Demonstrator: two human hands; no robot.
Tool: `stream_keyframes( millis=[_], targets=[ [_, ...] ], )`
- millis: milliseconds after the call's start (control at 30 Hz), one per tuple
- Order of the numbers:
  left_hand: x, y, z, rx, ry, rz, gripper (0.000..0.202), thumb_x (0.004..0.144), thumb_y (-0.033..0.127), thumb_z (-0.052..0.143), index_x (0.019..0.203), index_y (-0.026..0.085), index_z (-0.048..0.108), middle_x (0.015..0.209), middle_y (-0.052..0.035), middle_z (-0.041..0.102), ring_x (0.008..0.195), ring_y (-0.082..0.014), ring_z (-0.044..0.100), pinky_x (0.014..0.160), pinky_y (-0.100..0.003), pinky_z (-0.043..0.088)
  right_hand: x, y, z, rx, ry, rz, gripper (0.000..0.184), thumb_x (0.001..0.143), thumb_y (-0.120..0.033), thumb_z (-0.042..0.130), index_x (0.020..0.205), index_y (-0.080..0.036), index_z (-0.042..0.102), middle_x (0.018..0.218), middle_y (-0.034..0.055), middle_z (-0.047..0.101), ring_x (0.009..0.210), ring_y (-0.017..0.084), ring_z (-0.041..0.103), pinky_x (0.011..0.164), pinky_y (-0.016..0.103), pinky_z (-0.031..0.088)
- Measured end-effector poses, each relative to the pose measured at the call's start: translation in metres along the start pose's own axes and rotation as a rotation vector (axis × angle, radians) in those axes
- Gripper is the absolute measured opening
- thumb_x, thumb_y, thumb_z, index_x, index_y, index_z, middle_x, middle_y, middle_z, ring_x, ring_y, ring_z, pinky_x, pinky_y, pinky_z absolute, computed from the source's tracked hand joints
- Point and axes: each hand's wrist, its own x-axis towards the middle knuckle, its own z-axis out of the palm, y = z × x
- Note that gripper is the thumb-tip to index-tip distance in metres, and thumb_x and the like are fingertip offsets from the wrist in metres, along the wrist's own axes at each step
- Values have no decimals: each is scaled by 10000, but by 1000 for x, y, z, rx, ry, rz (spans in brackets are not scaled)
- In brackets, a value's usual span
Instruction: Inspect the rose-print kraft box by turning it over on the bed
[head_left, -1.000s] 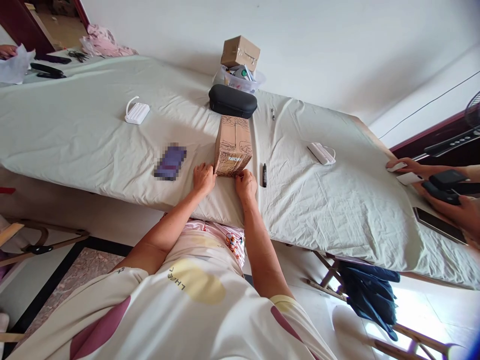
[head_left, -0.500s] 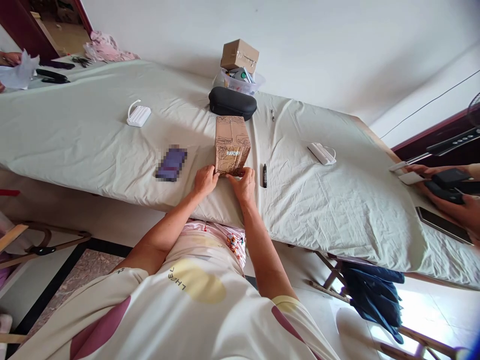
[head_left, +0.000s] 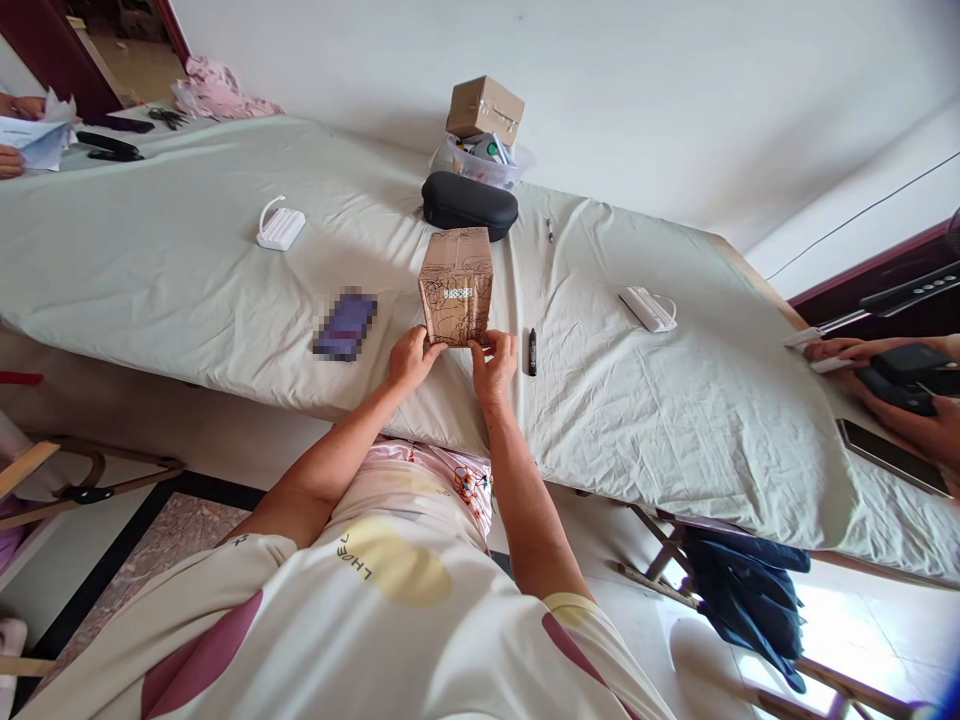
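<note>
A brown taped cardboard box [head_left: 456, 285] with a printed label is tipped up on the cloth-covered table [head_left: 675, 420], its near end raised. My left hand [head_left: 411, 357] grips the lower left corner of the box with curled fingers. My right hand [head_left: 493, 364] pinches its lower right corner. A black marker [head_left: 531, 351] lies just right of my right hand. A purple blurred flat item [head_left: 345, 324] lies to the left of my left hand.
Behind the box lie a black case [head_left: 469, 204], a clear tub [head_left: 487, 160] and a small cardboard box [head_left: 484, 108]. White power banks [head_left: 280, 224] [head_left: 647, 308] lie left and right. Another person's hands [head_left: 892, 385] hold dark devices at the right edge; a phone [head_left: 892, 456] lies there.
The box has been tilted up from lying flat, its near end lifted toward me. Both my hands moved from its sides to grip its lower corners.
</note>
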Motion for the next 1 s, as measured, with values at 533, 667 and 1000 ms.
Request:
stream_keyframes(
  millis=[533, 667, 1000],
  targets=[
    [2, -8, -6, -432, 90, -4, 596, 1037, 793, 420, 755, 268, 410, 684, 19, 444, 691, -184, 525, 702, -324, 488, 0, -13, -20, 52, 120, -151, 479, 1027, -628, 486, 1076, -215, 724, 1078, 97, 642, 971, 206, 643, 778, 337, 558],
    [4, -9, -5, -554, 73, -18, 691, 965, 924, 348, 747, 271, 393, 707, 8, 457, 715, -184, 543, 707, -333, 539, 5, -6, -21, 2, 194, -80, 435, 1053, -583, 464, 1066, -226, 714, 1096, 83, 631, 935, 183, 631, 811, 339, 556],
    [9, -11, -12, -825, -22, -91, 545, 1018, 744, 492, 812, 239, 506, 798, -23, 703, 664, -156, 735, 683, -289, 614, 18, 22, -29, 6, 442, 194, 436, 1030, -604, 495, 1148, -212, 644, 1167, 104, 644, 1081, 225, 648, 873, 377, 579]
  ],
)
